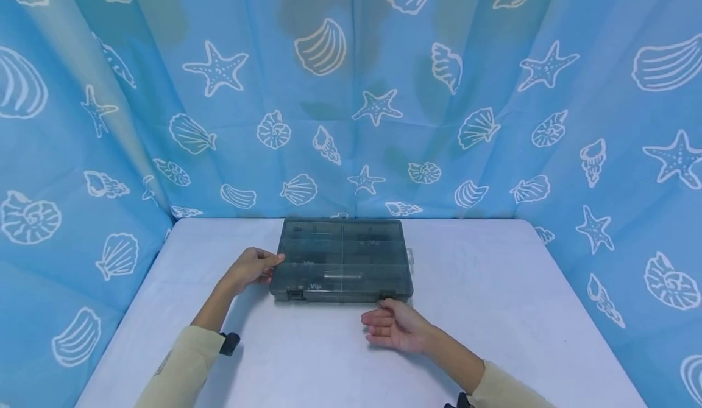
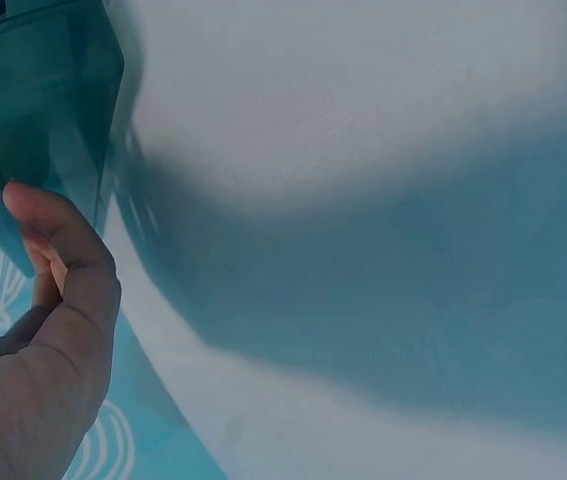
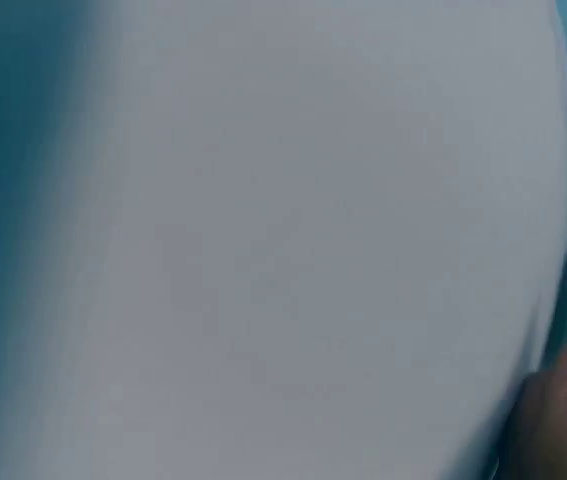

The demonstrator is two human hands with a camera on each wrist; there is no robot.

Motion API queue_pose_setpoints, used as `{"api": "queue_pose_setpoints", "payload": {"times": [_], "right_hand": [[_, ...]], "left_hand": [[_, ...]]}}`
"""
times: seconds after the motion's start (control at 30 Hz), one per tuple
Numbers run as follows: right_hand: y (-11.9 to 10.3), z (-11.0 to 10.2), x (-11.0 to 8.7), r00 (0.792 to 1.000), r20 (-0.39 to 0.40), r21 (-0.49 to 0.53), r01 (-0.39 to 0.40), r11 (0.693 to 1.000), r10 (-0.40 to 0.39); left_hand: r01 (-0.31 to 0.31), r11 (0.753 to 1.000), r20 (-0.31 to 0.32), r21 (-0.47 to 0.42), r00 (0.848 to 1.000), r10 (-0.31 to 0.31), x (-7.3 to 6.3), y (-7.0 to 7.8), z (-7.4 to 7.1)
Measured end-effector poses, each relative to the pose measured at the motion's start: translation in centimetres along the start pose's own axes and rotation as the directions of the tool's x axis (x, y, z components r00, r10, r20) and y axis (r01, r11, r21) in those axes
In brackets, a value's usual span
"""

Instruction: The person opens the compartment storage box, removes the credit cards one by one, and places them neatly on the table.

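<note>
A dark, see-through plastic compartment box (image 1: pixel 323 253) with a lid lies toward the far side of the white table. Two latches are on its near edge, a left latch (image 1: pixel 296 295) and a right latch (image 1: pixel 387 295). My left hand (image 1: pixel 253 269) grips the box's left side, thumb at the top edge and fingers lower down. The left wrist view shows this left hand (image 2: pixel 58 320) around the box's edge (image 2: pixel 48 110). At the right latch, the thumb of my right hand (image 1: pixel 400 327) touches the front edge, its other fingers loosely bent below.
The white table (image 1: pixel 493 310) extends in front of the box and to both sides. Blue curtains (image 1: pixel 351 152) with white shell and starfish prints hang behind the table and at its sides. A pale clip-like piece (image 1: pixel 410 257) sticks out at the box's right side.
</note>
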State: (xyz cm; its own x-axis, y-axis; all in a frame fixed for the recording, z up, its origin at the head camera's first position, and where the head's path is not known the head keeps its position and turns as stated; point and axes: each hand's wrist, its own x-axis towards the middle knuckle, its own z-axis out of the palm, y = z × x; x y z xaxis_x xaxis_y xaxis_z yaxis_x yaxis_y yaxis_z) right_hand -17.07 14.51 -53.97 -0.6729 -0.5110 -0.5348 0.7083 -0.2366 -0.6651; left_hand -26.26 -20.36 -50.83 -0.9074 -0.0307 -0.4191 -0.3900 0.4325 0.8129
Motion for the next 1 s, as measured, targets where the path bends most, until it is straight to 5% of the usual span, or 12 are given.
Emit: {"api": "queue_pose_setpoints", "payload": {"times": [0.2, 0.43, 0.7, 1.0], "right_hand": [[0.6, 6.6, 3.1, 0.992, 0.115, -0.093, -0.049, 0.994, 0.06], [1.6, 11.4, 7.3, 0.995, 0.099, -0.013, 0.001, 1.0, 0.001], [2.6, 12.3, 9.1, 0.997, 0.059, 0.053, 0.044, 0.998, -0.047], [2.9, 12.5, 9.4, 0.999, 0.046, 0.026, 0.023, 0.999, -0.024]], "left_hand": [[-0.014, 1.0, -0.009, 0.005, 1.0, 0.014, 0.2, 0.0, -0.4], [0.008, 0.996, 0.021, -0.085, 1.0, -0.007, 0.3, -0.4, -0.3], [0.077, 0.98, 0.075, -0.181, 0.995, -0.065, 1.1, -0.6, -0.5], [0.09, 0.984, 0.068, -0.155, 0.994, -0.08, 0.7, -0.5, -0.8]]}}
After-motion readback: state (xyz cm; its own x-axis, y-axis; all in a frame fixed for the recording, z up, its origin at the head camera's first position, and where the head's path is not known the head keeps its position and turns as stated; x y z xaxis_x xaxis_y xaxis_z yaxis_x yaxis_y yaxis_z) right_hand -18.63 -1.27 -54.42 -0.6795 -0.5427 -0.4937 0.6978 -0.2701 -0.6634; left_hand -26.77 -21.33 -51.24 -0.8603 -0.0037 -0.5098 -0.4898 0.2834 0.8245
